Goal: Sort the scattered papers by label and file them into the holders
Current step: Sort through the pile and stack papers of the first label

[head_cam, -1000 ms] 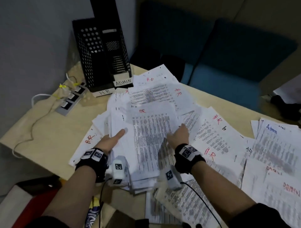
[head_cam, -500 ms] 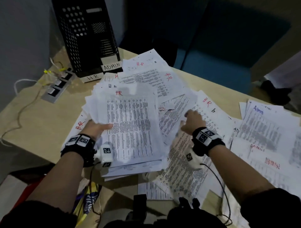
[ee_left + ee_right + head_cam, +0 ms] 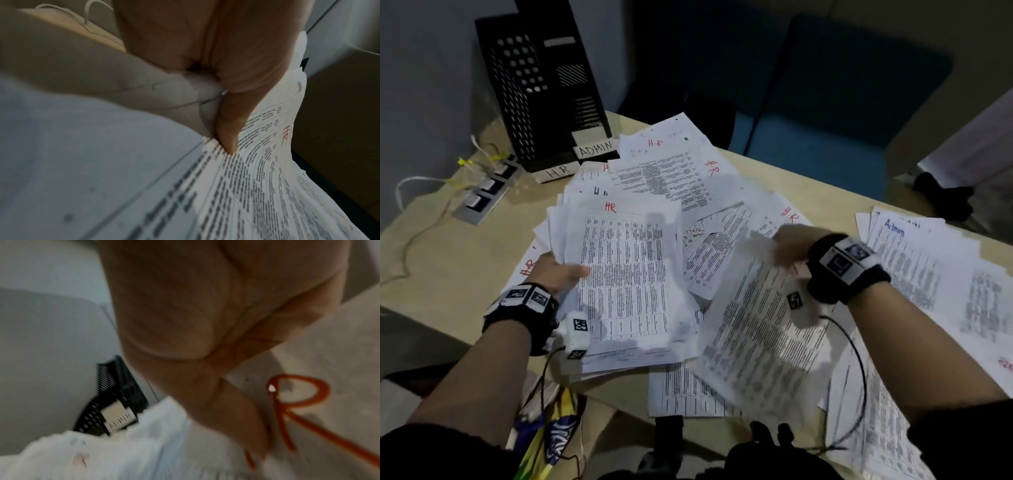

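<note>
1. Table point(image 3: 465, 260): light wooden top.
2. Power strip point(image 3: 482, 192): grey, with dark sockets, lying near the table's far left corner.
3. White cable point(image 3: 410, 185): loops beside the power strip, toward the table's left edge.
4. Yellow ties point(image 3: 465, 161): small, just beyond the power strip.
5. Blue chair point(image 3: 835, 113): upholstered, standing beyond the table's far edge.
6. Coloured bag point(image 3: 551, 435): yellow, blue and white, below the table's near edge; details unclear.
7. Grey wall point(image 3: 424, 68): behind the table's far left corner.
</note>
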